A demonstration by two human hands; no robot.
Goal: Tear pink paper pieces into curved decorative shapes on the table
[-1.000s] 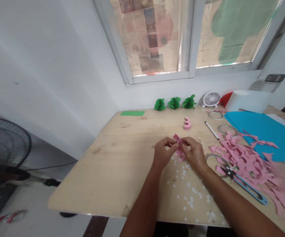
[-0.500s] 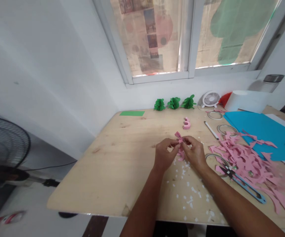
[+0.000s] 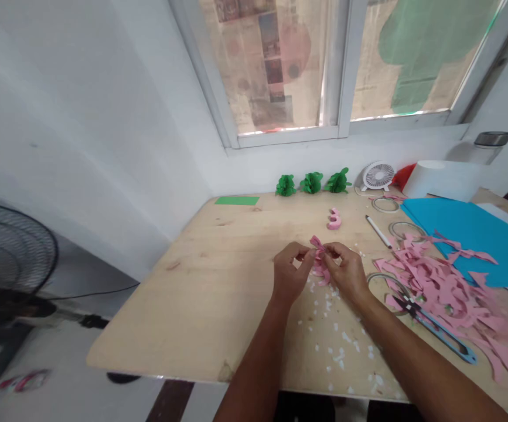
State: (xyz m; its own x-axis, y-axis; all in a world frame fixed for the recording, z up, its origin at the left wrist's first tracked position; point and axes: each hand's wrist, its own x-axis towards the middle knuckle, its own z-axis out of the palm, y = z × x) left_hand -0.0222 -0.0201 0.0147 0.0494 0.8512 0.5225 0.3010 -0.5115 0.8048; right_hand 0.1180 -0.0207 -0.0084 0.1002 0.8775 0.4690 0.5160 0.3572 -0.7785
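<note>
Between my hands, above the wooden table, is a small folded pink paper piece (image 3: 320, 265). My left hand (image 3: 289, 271) pinches its left side with thumb and forefinger. On the right side, my right hand (image 3: 345, 271) grips the same piece with its fingertips. Fingers hide part of the paper. Just beyond lies a curved pink piece (image 3: 334, 219). Small white paper bits (image 3: 339, 356) are scattered on the table below my hands.
Right of my hands lie a pink scrap pile (image 3: 442, 281), blue snips (image 3: 447, 334), tape rings (image 3: 406, 231), a white pen (image 3: 378, 231) and blue sheets (image 3: 464, 223). Green paper shapes (image 3: 310, 183), a small fan (image 3: 378, 176) and a green strip (image 3: 237, 200) are at the back.
My left fingers have shifted slightly left and spread differently around the pink paper. The paper's lower folds show more. The view has moved slightly.
</note>
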